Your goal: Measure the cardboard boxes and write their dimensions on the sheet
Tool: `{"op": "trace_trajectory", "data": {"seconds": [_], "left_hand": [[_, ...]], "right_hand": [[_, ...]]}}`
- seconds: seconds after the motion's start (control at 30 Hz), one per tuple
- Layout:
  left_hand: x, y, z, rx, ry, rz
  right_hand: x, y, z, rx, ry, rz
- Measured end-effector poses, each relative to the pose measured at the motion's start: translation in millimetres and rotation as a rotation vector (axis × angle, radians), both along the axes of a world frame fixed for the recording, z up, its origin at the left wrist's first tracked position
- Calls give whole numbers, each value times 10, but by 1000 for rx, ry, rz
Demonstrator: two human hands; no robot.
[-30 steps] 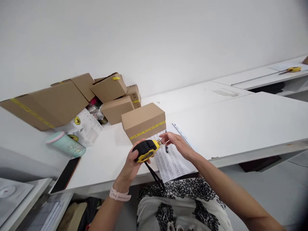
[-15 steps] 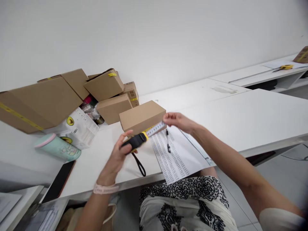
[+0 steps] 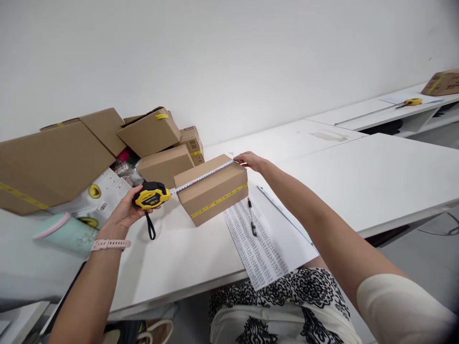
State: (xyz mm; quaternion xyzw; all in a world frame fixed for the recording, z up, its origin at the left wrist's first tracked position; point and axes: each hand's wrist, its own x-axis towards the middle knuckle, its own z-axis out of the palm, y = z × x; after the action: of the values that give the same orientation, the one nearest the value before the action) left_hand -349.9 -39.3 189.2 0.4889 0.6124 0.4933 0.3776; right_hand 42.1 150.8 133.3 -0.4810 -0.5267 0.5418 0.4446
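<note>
My left hand is closed round a yellow and black tape measure just left of a small cardboard box with a yellow tape stripe. The tape's blade runs across the top edge of that box. My right hand pinches the blade's end at the box's far right corner. A black strap hangs from the tape measure case. A pink band sits on my left wrist.
A printed sheet with a black pen lies on the white table right of the box. Several cardboard boxes pile up at the left, with a mint cup. Another tape measure and box are on the far right table.
My hands have moved apart and drawn the blade out. The left hand carried the case to the box's left end; the right took the blade end to the box's far right corner.
</note>
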Motion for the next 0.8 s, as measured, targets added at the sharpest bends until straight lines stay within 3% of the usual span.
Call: {"op": "trace_trajectory", "data": {"seconds": [0.13,0.4,0.6,0.8], "left_hand": [[-70,53,-24,-206,-246,56],[-111,110,-52,-167,-273,57],[-118,92,-77,-173,-258,47],[-142,76,-97,-161,-298,-5]], "right_hand": [[-32,40,-48,9,-19,10],[-36,37,-144,51,25,41],[-94,-12,-236,40,115,-3],[-99,-13,-275,46,52,-58]]}}
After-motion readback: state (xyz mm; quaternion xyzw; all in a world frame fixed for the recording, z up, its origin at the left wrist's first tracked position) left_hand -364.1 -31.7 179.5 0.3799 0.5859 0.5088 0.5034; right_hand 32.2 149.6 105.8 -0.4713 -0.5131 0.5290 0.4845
